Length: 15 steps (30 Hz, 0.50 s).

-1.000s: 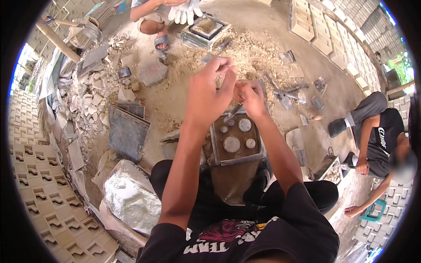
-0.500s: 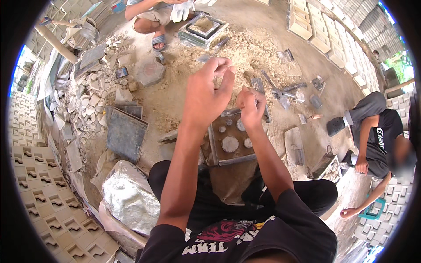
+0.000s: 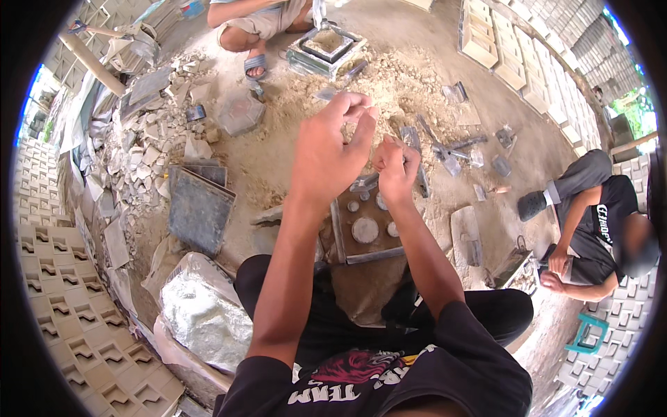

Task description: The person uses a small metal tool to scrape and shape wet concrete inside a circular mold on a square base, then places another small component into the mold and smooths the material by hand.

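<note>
Both my hands are raised over a square mould frame (image 3: 339,233) on the ground between my legs. Inside it, round pale discs of several sizes, such as a large disc (image 3: 364,230), sit on a brown surface. My left hand (image 3: 326,153) is closed, its thumb and curled fingers brought together. Close by on its right and slightly lower, my right hand (image 3: 398,167) is closed too, thumb against bent fingers. Whatever either hand pinches is too small or hidden to make out. My right hand and forearm cover part of the frame.
Crumbly sand (image 3: 389,83) spreads ahead, with metal tools (image 3: 451,149) to its right. At the left lie broken pieces (image 3: 142,156) and dark plates (image 3: 199,210). A silvery sack (image 3: 205,313) is near my left knee. One co-worker (image 3: 590,229) sits right; another (image 3: 257,31) crouches by a mould (image 3: 325,48).
My hands keep nearly the same pose. The right co-worker's hands have come together over a mould. The far co-worker's gloved hand has moved to the mould there.
</note>
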### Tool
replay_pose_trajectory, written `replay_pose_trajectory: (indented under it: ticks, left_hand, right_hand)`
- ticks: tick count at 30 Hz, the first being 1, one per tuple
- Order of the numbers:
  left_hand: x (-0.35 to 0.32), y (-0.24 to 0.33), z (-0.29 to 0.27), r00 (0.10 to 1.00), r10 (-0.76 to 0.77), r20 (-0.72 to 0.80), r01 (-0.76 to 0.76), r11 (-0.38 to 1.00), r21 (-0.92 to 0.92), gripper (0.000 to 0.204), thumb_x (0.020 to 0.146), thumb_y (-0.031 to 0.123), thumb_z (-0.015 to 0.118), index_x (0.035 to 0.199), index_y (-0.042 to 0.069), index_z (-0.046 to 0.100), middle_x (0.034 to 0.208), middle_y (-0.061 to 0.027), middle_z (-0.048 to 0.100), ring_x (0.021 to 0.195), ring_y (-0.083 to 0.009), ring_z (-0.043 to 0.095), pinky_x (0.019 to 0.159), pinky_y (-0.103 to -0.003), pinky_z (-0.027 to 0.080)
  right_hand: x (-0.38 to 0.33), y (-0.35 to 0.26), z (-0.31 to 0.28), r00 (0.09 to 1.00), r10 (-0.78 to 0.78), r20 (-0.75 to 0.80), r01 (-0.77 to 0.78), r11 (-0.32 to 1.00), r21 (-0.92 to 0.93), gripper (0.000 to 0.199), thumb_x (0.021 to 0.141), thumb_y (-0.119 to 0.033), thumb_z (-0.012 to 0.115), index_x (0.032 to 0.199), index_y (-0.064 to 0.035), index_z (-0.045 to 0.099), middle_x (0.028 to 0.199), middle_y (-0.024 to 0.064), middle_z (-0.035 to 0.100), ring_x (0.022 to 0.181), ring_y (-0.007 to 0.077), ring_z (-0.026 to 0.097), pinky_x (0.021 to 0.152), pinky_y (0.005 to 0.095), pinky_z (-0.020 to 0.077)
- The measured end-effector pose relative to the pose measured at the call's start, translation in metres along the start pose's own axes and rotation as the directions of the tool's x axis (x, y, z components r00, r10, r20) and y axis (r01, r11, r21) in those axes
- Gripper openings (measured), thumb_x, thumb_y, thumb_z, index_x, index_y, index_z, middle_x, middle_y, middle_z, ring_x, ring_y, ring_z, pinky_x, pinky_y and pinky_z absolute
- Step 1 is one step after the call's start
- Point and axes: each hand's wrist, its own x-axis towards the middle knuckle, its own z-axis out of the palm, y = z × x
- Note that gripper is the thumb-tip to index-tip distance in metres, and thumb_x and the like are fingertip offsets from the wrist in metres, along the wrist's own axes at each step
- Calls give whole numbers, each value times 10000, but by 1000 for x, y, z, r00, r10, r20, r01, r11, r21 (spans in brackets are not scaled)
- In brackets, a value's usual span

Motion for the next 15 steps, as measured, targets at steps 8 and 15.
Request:
replay_pose_trajectory:
  ticks: [8,15]
  left_hand:
    - [-1,-14,19,999,-6,46,8,998,-60,268,929,201,635,1082,-19,632,976,-164,709,918,-228,701,807,-319,527]
    - [-4,-21,33,997,62,46,-61,998,-18,270,918,191,636,1075,-27,622,996,-189,702,958,-266,693,767,-335,532]
  right_hand:
    - [2,69,-36,998,-14,59,25,980,-197,378,979,-141,489,617,-35,514,551,-31,451,514,51,398,460,257,294]
    - [4,60,-29,979,-205,-15,188,923,-337,321,965,-115,504,676,9,569,557,-27,470,541,48,418,471,255,314]
